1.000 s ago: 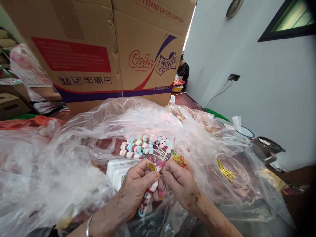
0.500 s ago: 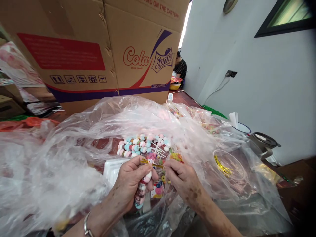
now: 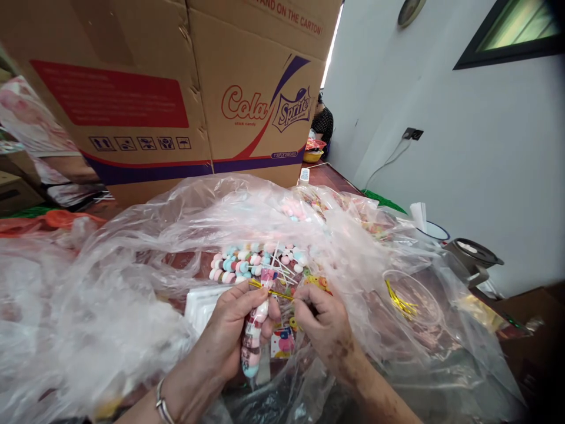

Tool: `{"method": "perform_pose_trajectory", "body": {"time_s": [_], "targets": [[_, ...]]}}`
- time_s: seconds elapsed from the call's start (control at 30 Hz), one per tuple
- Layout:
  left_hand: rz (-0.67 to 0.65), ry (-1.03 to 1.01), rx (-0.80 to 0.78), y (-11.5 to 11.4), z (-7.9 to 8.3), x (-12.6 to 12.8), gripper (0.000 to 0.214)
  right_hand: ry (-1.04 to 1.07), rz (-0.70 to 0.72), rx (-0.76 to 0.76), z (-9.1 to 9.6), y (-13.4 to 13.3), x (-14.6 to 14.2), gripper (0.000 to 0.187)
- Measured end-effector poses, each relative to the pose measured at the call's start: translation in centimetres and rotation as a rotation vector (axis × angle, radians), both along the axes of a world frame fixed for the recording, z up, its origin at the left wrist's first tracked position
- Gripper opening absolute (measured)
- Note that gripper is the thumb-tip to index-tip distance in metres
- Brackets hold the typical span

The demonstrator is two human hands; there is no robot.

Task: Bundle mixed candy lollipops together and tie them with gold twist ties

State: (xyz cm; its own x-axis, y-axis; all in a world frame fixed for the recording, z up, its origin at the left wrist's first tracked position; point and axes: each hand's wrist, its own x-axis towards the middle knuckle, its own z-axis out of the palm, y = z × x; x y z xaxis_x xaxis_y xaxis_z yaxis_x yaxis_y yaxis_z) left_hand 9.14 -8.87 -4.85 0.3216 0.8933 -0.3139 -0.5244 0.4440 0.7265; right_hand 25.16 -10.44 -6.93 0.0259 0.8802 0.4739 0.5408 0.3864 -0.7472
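A small clear packet of candy sticks [image 3: 256, 338] was held tight in the left hand [image 3: 229, 335], with the fingers closed around its neck. The packet hung down below the grip, and white stick ends poked up above it. A thin gold twist tie [image 3: 270, 290] was stretched across just above the grip. One end was pinched by the left thumb, and the other end was pinched shut by the fingertips of the right hand [image 3: 324, 330]. The two hands were close together, with the packet between them. Just past the grip, a heap of pink, blue and white candies [image 3: 247, 265] was seen inside a big clear plastic bag [image 3: 132, 282]. To the right of the grip, more gold ties [image 3: 399, 301] were lying in a clear cup. A large cardboard box [image 3: 185, 88] was standing far behind the hands.
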Motion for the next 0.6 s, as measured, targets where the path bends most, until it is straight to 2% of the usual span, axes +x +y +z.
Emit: {"method": "perform_pose_trajectory", "body": {"time_s": [0.1,0.2,0.33,0.4,0.47,0.53,0.6], "targets": [[-0.018,-0.043,-0.062,0.2,0.2,0.1,0.027,0.033,-0.051,0.051,0.2,0.0,0.2,0.018],[-0.01,-0.04,-0.063,0.3,0.3,0.1,0.029,-0.028,-0.117,0.134,-0.1,0.2,0.8,0.019],[0.096,0.054,0.003,0.5,0.5,-0.5,0.029,-0.176,-0.214,0.193,-0.6,0.1,2.6,0.018],[0.15,0.099,0.048,0.6,0.5,-1.0,0.028,-0.222,-0.255,0.209,-0.2,-0.6,3.6,0.02],[0.149,0.135,0.061,0.6,0.5,-1.4,0.029,-0.253,-0.315,0.229,0.8,-1.8,4.9,0.02],[0.129,0.175,0.042,0.3,0.7,-1.7,0.031,-0.266,-0.501,0.29,2.2,-3.2,6.7,0.017],[0.126,0.217,0.004,0.0,0.9,-1.8,0.035,-0.265,-0.788,0.384,3.4,-4.5,9.2,0.013]]}}
